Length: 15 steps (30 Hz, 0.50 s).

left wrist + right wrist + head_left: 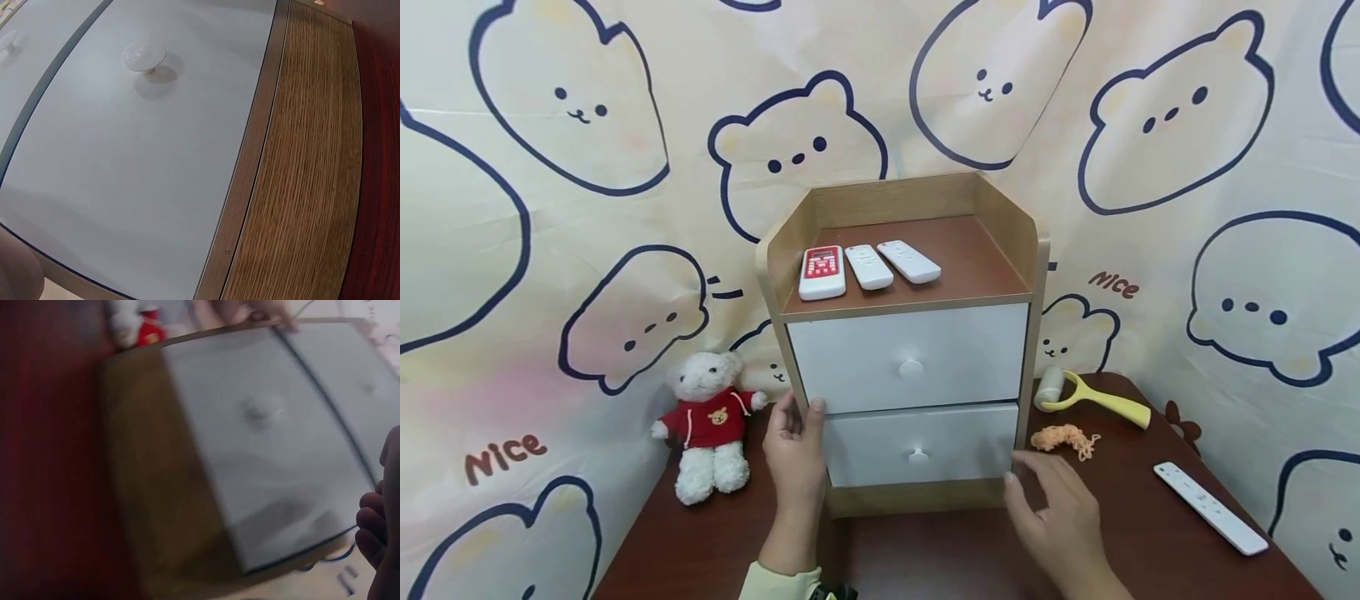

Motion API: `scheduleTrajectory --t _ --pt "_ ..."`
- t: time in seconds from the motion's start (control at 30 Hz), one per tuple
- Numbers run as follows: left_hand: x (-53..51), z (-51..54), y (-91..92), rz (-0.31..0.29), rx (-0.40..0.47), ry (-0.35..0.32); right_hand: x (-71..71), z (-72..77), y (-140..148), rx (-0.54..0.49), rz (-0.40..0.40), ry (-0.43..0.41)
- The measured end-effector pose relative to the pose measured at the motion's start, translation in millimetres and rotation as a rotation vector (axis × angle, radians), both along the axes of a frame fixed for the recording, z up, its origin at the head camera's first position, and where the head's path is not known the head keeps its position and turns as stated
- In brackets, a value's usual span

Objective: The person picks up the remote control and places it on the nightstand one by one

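Observation:
A small wood-edged cabinet [973,254] with two white drawers, upper [850,358] and lower [865,458], stands in the middle of the head view. Both drawers are closed, each with a round white knob. Beside the cabinet's left edge is my left hand [796,467], thumb up near the line between the drawers, fingers loosely bent. My right hand [1060,517] is by the lower right corner, its fingers slightly bent and the index fingertip close to the edge. Whether either hand presses on the cabinet I cannot tell. The right wrist view is blurred.
On the cabinet's top lie a red-and-white remote [822,272] and two white remotes [868,267]. A teddy bear [711,425] in red sits left. To the right are a yellow-handled roller [1108,402], orange yarn [1063,437] and a long white remote [1210,508].

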<state>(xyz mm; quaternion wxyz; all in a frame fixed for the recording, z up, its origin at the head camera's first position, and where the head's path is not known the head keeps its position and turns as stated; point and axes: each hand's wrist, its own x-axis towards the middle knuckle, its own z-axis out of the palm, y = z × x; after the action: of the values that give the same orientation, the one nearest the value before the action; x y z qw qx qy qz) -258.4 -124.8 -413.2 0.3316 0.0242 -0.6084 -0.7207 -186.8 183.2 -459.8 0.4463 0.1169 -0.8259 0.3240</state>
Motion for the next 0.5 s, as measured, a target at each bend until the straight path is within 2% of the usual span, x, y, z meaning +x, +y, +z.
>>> scheduleTrajectory --t 0.07,0.23,0.4,0.5 --pt "0.0 -1.0 1.5 -0.01 0.001 -0.003 5.5 -15.9 8 0.007 -0.016 -0.049" --pt "-0.2 -1.6 2.3 -0.011 -0.006 0.002 15.7 -46.7 31 0.006 -0.106 -0.24" --pt "0.1 -1.7 0.9 -0.008 -0.013 0.007 15.1 -62.7 74 -0.001 -0.184 -0.537" --pt "0.4 -2.2 -0.4 -0.002 -0.013 0.009 10.9 -69.1 103 0.003 -0.23 -0.65"
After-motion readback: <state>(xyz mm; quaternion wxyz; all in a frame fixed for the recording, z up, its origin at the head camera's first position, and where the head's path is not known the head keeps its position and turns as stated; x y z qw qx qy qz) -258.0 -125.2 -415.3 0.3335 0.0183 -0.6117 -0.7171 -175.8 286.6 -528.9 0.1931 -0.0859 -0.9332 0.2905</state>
